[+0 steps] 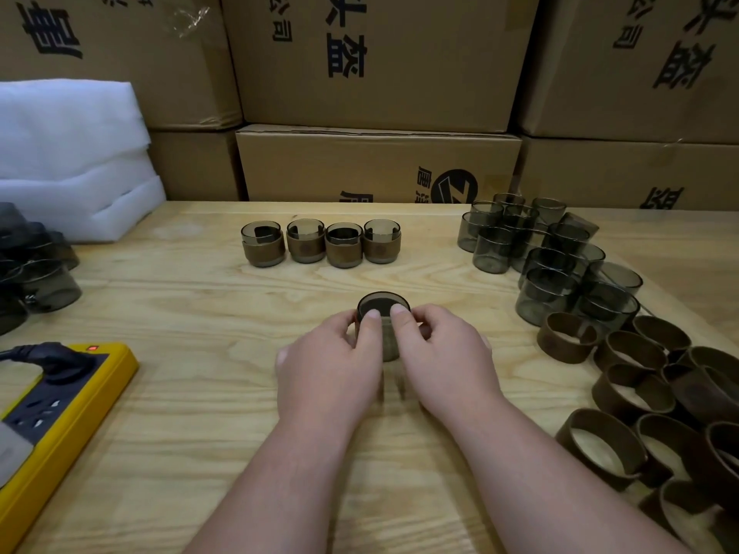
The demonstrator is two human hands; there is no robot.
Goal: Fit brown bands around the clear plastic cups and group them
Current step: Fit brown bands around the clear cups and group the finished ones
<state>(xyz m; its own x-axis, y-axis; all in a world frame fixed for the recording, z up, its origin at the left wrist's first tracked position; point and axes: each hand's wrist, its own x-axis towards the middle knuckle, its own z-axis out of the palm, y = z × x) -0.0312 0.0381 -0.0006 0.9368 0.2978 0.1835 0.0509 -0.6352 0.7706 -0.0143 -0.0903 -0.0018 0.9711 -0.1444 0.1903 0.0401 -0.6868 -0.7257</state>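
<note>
- Both forearms reach in from the near edge of the desk (160, 413), a pale wooden top.
- Left hand (334, 361) and right hand (446, 353) grip one smoky clear cup (384, 309) between them at the middle of the desk, thumbs pressed at its rim and fingers curled round its sides; whether a band sits on it I cannot tell, as the hands cover its wall.
- Four banded cups (320, 243) stand upright in a row side by side, toward the far edge.
- Bare cups (548, 249) crowd the far right part of the desk, some stacked.
- Loose brown bands (640, 393) lie heaped along the right edge, just nearer than the bare cups.
- More dark cups (36, 273) sit at the left edge.
- Yellow power strip (60, 409) lies at the near left corner, a black plug in it and a red light lit.
- White foam sheets (72, 153) are piled at the far left corner.
- Cardboard boxes (376, 94) are stacked behind the far edge.
</note>
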